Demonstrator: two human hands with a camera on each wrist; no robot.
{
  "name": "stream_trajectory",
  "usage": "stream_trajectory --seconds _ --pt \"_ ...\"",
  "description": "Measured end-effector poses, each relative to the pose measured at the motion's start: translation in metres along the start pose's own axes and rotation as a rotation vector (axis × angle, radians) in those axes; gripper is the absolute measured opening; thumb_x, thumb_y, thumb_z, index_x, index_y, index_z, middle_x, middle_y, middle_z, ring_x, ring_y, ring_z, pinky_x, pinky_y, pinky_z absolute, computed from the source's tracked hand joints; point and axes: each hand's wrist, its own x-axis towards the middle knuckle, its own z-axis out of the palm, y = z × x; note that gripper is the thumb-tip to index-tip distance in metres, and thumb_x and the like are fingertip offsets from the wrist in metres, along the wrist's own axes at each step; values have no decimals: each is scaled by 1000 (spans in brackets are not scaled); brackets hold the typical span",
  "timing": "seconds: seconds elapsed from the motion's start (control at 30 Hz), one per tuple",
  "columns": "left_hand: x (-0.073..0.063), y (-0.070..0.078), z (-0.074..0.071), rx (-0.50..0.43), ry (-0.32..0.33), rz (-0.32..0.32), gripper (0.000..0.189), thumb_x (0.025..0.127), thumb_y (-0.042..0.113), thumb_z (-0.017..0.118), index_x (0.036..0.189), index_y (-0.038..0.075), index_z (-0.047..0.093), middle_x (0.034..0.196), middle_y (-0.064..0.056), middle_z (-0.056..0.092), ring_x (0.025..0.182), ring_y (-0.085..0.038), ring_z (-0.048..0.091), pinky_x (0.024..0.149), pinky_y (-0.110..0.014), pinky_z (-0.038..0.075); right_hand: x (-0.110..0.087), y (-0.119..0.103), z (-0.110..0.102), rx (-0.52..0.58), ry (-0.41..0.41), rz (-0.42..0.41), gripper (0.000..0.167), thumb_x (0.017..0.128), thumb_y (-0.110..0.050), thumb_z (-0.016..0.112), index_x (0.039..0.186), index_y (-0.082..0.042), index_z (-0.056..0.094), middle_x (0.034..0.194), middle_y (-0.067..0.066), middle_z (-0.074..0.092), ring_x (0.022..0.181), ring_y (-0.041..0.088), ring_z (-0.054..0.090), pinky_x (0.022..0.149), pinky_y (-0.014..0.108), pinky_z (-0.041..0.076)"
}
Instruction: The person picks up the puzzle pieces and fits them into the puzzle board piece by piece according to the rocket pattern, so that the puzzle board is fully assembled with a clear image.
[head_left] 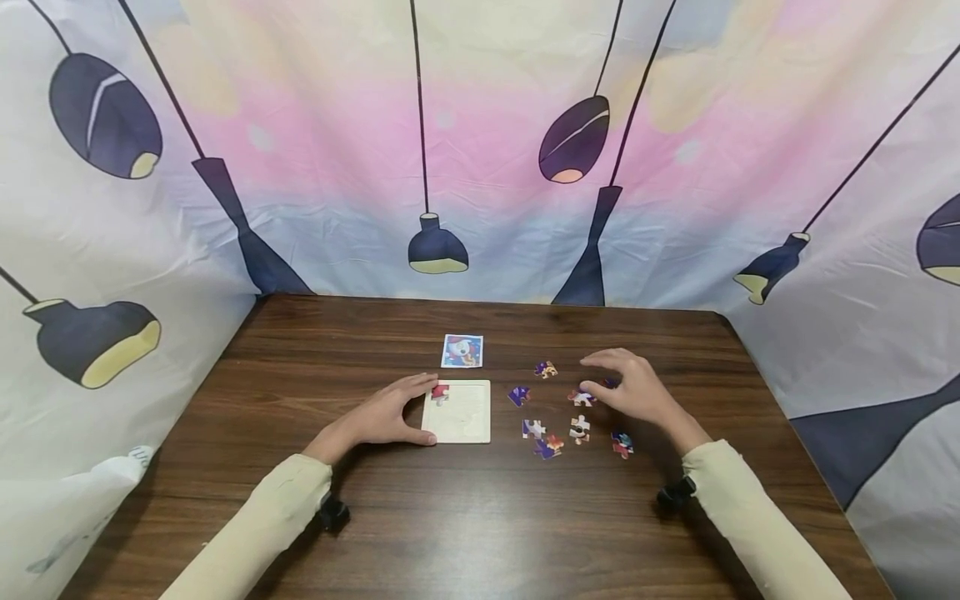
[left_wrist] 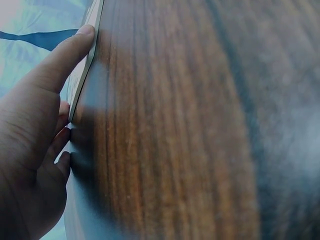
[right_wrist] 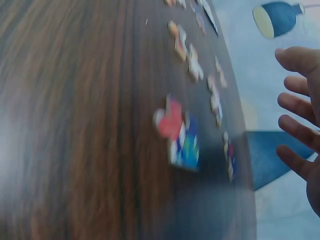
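Head: tray [head_left: 465, 421] on table [head_left: 450, 525], opposite edges gripped by my left hand [head_left: 386, 412]; red piece [head_left: 440, 393] in its upper-left corner; my right hand [head_left: 633, 390] among loose pieces [head_left: 580, 429].
Left wrist: thumb against tray edge; best kept light, steady.
Right wrist: fingers parted, empty; pieces best pinched by their rims.

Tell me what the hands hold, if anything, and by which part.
The left hand holds the puzzle board by its left corners; the right hand holds nothing.
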Motion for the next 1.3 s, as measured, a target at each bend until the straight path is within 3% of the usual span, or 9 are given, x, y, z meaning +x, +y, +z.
stream_trajectory --seconds 0.57,0.83,1.3 --pt "-1 0 0 -6 5 6 107 78 66 80 158 8 40 164 -12 34 151 -36 30 116 -62 31 -16 30 10 -45 -142 45 43 86 -37 83 120 -12 77 126 10 70 122 35 62 102 57 48" --pt "-1 0 0 -12 6 1 106 78 66 80 158 9 39 165 -11 34 152 -36 29 116 -61 31 -13 30 14 -87 -206 59 41 87 -42 80 119 -16 77 130 9 68 124 35 59 103 59 46" --pt "-1 -1 1 -6 2 -2 107 77 66 80 158 10 39 165 -10 33 152 -35 29 117 -60 31 -14 25 12 -95 -235 70 36 89 -37 79 118 -15 79 132 10 65 127 36 55 104 66 39"
